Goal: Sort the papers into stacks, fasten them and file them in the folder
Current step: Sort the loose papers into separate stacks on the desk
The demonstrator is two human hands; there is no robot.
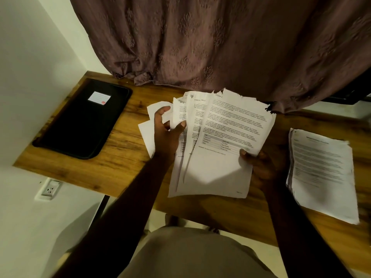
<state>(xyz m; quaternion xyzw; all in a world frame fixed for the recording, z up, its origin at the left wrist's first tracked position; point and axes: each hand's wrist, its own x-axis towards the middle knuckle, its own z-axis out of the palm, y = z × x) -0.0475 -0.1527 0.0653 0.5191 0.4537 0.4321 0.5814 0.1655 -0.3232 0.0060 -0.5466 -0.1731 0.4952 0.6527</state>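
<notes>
Bare arms (132,197), plain khaki garment (192,255).

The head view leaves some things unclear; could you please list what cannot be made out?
Head view:
- Fanned papers: body text too small to read.
- Right hand: fingers hidden beneath the sheets it holds; only the thumb shows.
- Stack at the right: print blurred.
- Label on the folder: writing too small.

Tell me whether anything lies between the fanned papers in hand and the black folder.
Nothing visible does. The left hand and right hand hold the fanned papers over the desk. Only bare wood separates them from the closed black folder at the desk's left end.
</notes>
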